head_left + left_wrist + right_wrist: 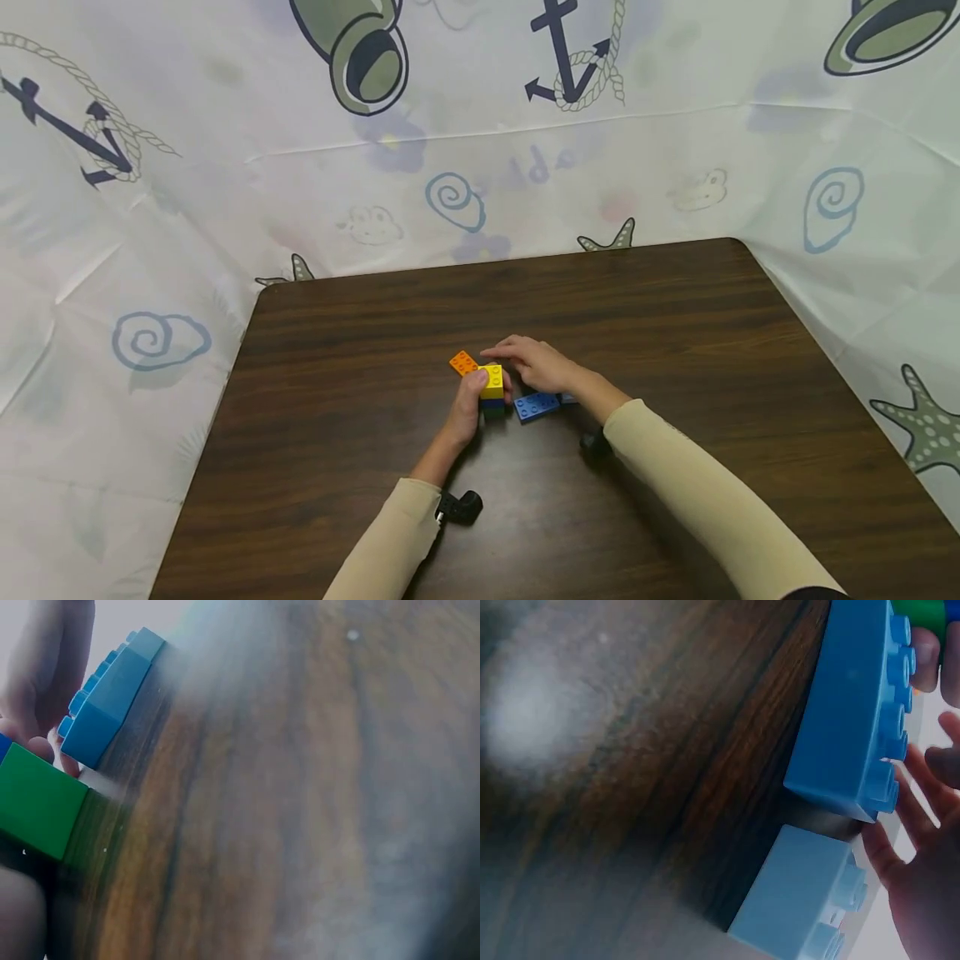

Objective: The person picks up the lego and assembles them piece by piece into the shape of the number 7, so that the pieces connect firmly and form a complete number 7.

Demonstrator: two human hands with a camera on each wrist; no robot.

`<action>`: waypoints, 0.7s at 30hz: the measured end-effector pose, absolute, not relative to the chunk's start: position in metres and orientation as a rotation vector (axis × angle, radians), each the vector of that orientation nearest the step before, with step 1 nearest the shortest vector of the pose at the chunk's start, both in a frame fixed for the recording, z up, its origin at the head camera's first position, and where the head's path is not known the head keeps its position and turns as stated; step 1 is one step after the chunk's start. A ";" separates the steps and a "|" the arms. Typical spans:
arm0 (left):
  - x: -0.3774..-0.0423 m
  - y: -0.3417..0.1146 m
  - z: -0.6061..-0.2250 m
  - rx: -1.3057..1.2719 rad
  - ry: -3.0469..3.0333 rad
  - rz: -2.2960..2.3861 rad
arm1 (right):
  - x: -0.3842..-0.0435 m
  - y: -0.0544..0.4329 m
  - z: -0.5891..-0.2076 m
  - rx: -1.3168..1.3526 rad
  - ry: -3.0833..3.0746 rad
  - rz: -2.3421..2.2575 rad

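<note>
**Plastic, wood, cloth**

Mid-frame, the yellow block (493, 382) and blue block (536, 407) look like smooth plastic. The table (532, 508) shows wood grain, glossy at lower centre. Below, matt cloth sleeves (682, 471); up top, a creased, fabric-like backdrop (637, 150).

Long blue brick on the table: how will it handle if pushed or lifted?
The long blue brick looks like hard moulded plastic, so probably stiff and light. Lying flat, studs up, it should slide rather than roll or tip. Being smooth-sided, it may be slightly slippery, though the studs could help grip.

Faint letters (538, 170) on the patterned backdrop sheet (660, 150), too pale to read surely
</note>
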State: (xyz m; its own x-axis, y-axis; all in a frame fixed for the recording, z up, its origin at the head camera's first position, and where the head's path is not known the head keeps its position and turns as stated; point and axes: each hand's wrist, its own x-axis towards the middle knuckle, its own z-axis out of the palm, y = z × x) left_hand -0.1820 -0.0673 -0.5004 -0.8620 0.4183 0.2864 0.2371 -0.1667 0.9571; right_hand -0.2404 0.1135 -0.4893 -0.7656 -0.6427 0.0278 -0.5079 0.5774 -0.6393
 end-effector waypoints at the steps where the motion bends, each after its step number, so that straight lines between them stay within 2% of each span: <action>1: -0.182 -0.067 -0.500 0.774 1.951 2.175 | -0.242 0.113 -0.491 -0.991 2.581 -0.955; 5: -0.182 -0.066 -0.500 0.785 1.959 2.184 | -0.245 0.111 -0.495 -1.059 2.544 -0.889; 9: -0.183 -0.065 -0.504 0.797 1.954 2.191 | -0.245 0.107 -0.495 -1.020 2.566 -0.779; 16: -0.192 -0.065 -0.530 0.751 1.940 2.232 | -0.241 0.103 -0.495 -1.004 2.697 -0.742; 21: -0.195 -0.065 -0.538 0.764 1.970 2.233 | -0.241 0.106 -0.496 -0.854 2.845 -0.698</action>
